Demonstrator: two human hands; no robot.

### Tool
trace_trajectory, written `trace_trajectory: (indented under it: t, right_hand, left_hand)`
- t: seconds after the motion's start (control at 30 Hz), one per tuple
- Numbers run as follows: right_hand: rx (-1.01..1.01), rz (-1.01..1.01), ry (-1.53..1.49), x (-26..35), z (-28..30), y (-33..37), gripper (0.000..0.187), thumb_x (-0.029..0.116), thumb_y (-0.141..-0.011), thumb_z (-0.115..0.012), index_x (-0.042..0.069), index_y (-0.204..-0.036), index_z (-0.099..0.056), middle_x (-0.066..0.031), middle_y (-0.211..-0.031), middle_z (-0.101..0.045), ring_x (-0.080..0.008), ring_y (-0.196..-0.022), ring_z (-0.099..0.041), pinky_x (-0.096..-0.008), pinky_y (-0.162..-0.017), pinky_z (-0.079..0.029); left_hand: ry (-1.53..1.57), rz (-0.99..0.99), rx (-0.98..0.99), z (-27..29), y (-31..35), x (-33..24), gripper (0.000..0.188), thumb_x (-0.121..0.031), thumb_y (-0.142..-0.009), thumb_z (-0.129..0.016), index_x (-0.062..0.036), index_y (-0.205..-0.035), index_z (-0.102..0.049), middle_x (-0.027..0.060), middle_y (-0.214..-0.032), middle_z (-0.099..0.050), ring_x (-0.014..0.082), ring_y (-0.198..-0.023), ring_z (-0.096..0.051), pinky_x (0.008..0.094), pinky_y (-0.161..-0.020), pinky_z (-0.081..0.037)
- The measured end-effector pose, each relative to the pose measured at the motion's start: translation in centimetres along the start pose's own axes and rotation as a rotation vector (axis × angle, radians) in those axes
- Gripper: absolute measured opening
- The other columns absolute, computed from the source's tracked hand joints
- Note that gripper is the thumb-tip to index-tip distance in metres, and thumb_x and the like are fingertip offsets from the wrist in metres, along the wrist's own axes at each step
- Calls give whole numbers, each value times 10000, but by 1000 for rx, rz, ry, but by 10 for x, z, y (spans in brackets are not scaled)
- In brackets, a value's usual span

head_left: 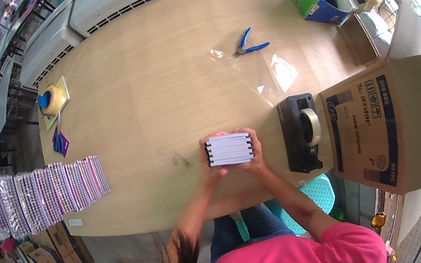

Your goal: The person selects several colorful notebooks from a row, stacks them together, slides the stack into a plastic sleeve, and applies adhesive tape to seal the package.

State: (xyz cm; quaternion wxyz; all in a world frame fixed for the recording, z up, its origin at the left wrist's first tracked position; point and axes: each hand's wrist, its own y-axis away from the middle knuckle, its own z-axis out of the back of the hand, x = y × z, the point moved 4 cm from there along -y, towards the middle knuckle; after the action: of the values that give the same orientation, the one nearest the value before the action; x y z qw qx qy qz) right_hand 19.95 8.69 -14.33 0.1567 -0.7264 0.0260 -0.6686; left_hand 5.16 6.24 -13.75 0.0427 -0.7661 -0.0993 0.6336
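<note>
A stack of several small white notebooks [230,149], with dark spiral bits at both sides, is held upright over the near middle of the table. My left hand [213,171] grips its left side, fingers wrapped behind and thumb low at the front. On the opposite side my right hand [256,157] closes round the stack. The palms and some fingertips are hidden by it. A black tape dispenser [295,137] with a roll of clear tape stands close to the right of my right hand.
Blue-handled nippers [252,48] lie on a clear plastic sheet [245,72]. A large cardboard box [382,125] stands at the right edge, a green-and-blue box [320,4] behind it. Wrapped checkered packs [48,195] line the left edge, near scissors [60,142] and a yellow tape roll [54,100].
</note>
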Motion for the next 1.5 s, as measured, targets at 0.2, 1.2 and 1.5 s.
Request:
trace_trajectory:
  t: [0.2,1.2,1.5]
  right_hand:
    - [-273,-193,-420,72,26,-125,669,235,-769,-838,39,-1301,-485,-92,-1099,-631,-193,-975,-644,-338,-819,-557]
    - [-166,-735,-1147,-21,18,-191,740,646,-755,-727,173,-1299,-558,-75,-1259,-629,-293,-1112,-617,-526,-926,-513]
    - [-126,-726,-1230,57,-76,-127,862,735,-720,-687,241,-1393,-472,-93,-1361,-554,-340,-1223,-531,-707,-937,-347]
  left_hand:
    - [-581,-267,26,10,-115,-26,583,-464,-978,-543,-23,-1356,-492,186,-1394,-480,318,-1323,-448,451,-1119,-310]
    - [-1244,-375,-311,21,-48,-28,155,-208,-710,-771,-135,-746,-640,-9,-1159,-615,231,-1147,-541,565,-1087,-265]
    - [-1361,-276,-228,50,72,-46,140,-199,-752,-738,-142,-795,-618,-85,-1184,-616,170,-1154,-548,584,-1153,-162]
